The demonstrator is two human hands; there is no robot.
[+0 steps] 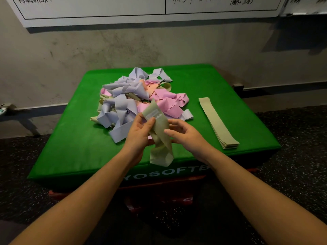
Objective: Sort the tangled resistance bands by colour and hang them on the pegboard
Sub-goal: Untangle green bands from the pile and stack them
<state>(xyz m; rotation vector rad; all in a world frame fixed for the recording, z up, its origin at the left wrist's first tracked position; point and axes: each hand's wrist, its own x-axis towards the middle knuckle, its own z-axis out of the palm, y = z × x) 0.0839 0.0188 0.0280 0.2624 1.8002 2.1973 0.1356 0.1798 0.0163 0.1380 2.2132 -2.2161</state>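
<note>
Your left hand (139,129) and right hand (182,133) both pinch twisted olive band (160,138), just in front of tangled pile (139,98); flat olive stack (218,122) right of pile, on green counter (74,138)

A gym or training room is indicated. The floor (292,138) is covered in black speckled rubber matting. A green padded plyo box (70,142), printed with white lettering on its front, is set against a scuffed grey wall (70,59). A whiteboard (106,7) with handwritten notes is mounted above. Resistance bands (134,96) are heaped on the box.
</note>
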